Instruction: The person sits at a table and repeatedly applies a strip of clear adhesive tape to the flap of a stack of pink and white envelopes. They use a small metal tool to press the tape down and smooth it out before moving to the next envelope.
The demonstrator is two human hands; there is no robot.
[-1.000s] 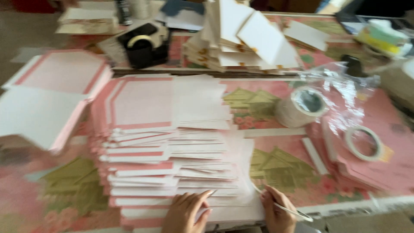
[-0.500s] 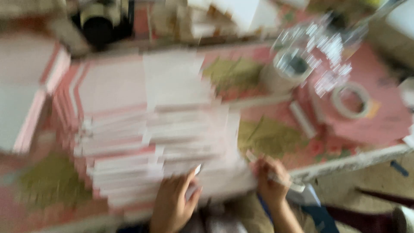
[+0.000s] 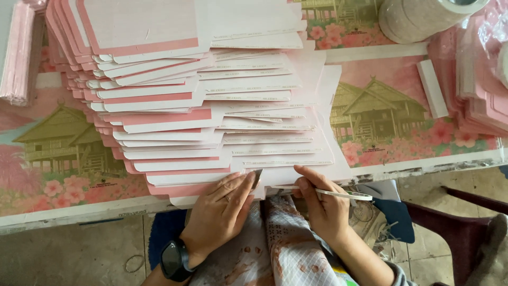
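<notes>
Flowered tablecloth carries fanned pink-and-white card sheets at frame centre, left hand fingers together pressing the nearest sheet's edge, right hand pinching a thin white strip, apparently mid-taping; placing it straight looks next.

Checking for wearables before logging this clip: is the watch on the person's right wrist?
No, the black watch sits on the wrist of the left hand; the right hand has a bare wrist.
</notes>
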